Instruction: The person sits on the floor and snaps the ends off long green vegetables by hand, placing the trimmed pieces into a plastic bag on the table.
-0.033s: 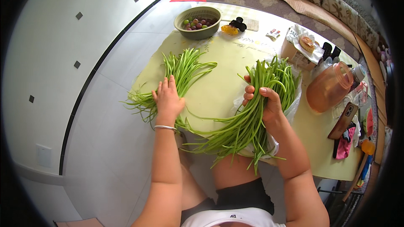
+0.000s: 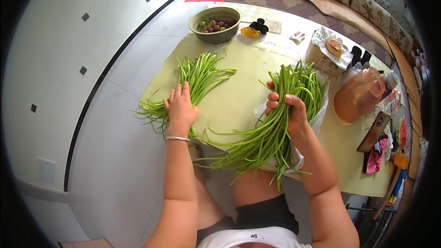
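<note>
Both hands are working at the near edge of the yellow-green table (image 2: 239, 98). The left hand (image 2: 180, 110) is lying open and flat, palm down and fingers together, and is pressing on the loose fan of long green stalks (image 2: 202, 71) spread over the left part of the tabletop. A thin silver bangle (image 2: 178, 139) is sitting on that wrist.

The right hand (image 2: 288, 110) is curling its fingers closed around the thick bundle of the same stalks (image 2: 271, 138) and is gripping it at about mid-length. This bundle is resting on a clear plastic bag (image 2: 321, 108), with its lower ends hanging past the table edge over the person's lap.

The two lots of stalks are lying apart, with bare tabletop between them; a few stray stalks from the bundle are reaching toward the left wrist.

Further back, a green basket of round fruit (image 2: 215, 30) is standing near the far edge. An amber jug (image 2: 360, 94) and a dark phone (image 2: 374, 131) are lying to the right of the bundle, untouched by either hand.
</note>
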